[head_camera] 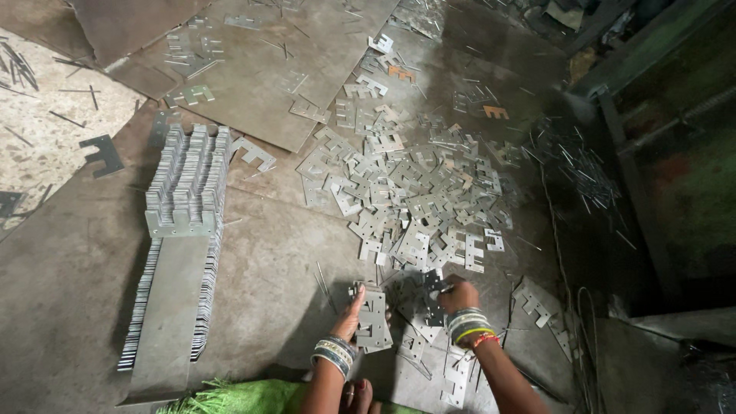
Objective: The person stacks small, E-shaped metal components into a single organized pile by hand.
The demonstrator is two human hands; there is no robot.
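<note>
While left hand (349,314) grips plate stack (373,320) | right hand (458,295) pinches dark plate (434,295) | loose pile (406,192) beyond both hands

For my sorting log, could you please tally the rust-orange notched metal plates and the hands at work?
Rust-orange notched metal plates: 2
Hands (left hand, holding a grey plate bundle; right hand, gripping dark plates): 2
Total: 4
Loose grey plate heap: too many to count.

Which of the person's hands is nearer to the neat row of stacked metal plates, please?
Left. The left hand lies closer to the row of stacked metal plates, which stands up and to its left; the right hand is farther right.
</note>
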